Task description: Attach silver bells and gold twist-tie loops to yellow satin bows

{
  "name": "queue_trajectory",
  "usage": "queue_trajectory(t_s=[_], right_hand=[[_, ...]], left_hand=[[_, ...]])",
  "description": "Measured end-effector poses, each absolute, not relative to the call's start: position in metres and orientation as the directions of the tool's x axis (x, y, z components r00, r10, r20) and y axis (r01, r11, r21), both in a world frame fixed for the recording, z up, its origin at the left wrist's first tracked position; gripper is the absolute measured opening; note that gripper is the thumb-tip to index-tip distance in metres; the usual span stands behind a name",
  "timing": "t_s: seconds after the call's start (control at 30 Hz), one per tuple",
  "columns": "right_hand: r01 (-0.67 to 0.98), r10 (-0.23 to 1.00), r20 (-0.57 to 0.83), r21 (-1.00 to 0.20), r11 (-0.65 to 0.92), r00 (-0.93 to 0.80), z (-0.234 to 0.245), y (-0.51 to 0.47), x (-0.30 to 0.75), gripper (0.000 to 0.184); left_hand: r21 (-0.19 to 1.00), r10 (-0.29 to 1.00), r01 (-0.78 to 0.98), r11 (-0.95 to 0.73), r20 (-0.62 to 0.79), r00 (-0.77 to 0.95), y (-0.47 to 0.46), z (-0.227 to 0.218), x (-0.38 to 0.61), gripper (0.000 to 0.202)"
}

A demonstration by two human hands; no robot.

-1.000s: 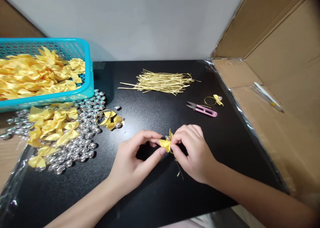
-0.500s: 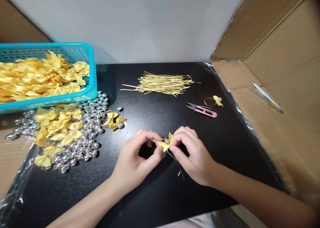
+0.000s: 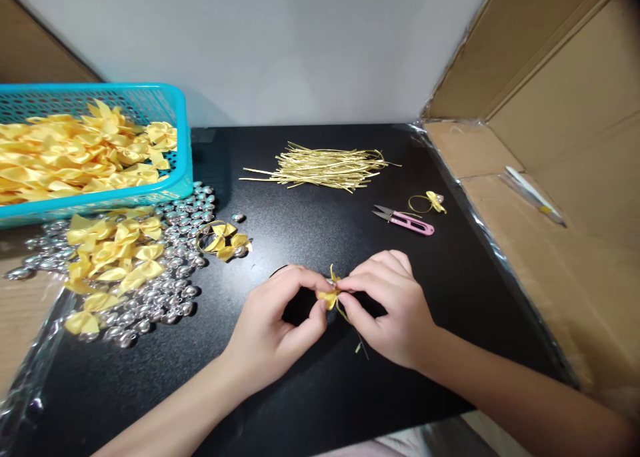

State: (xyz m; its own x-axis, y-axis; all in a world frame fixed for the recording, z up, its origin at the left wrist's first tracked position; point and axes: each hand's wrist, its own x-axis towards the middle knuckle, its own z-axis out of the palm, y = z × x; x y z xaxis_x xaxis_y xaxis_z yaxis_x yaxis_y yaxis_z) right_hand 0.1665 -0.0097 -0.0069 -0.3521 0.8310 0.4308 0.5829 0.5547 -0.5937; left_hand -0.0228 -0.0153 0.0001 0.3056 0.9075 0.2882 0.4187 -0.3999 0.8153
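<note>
Your left hand [image 3: 265,327] pinches the left side of the yellow bow [image 3: 327,300], thumb and forefinger close together; your right hand [image 3: 397,313] has its thumb and forefinger nearly closed at the bow's right edge, with a gold cord [image 3: 343,312] trailing below; the bow sits between both hands, above the black desk [image 3: 280,403]; best to let the left pinch anchor it, work the right fingertips gently at the middle, and avoid crushing the loops.

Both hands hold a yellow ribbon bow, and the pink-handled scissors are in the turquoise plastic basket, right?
Not in the basket: the head view shows the scissors on the black tabletop. Left hand and right hand do hold the bow.
</note>
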Motion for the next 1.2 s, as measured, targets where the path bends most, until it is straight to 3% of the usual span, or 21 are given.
queue_trajectory(t_s=[0.27, 0.57, 0.9, 1.2], right_hand=[[0.602, 0.824, 0.453, -0.568, 0.561, -0.34, -0.009, -0.009, 0.164, 0.015], [0.442, 0.88, 0.407, -0.761, 0.475, -0.247, -0.005, -0.008, 0.163, 0.015], [0.484, 0.872, 0.381, -0.727, 0.487, -0.306, -0.007, -0.008, 0.165, 0.007], [0.235, 0.885, 0.117, -0.941, 0.244, -0.45, 0.001, -0.002, 0.169, 0.014]], left_hand=[[0.837, 0.909, 0.391, -0.383, 0.266, 0.321, -0.015, -0.004, -0.023, 0.015], [0.854, 0.933, 0.406, -0.327, 0.222, 0.283, -0.017, -0.005, -0.026, 0.008], [0.812, 0.9, 0.418, -0.408, 0.282, 0.331, -0.015, -0.002, -0.025, 0.014], [0.789, 0.894, 0.443, -0.426, 0.293, 0.338, -0.013, -0.002, -0.026, 0.013]])
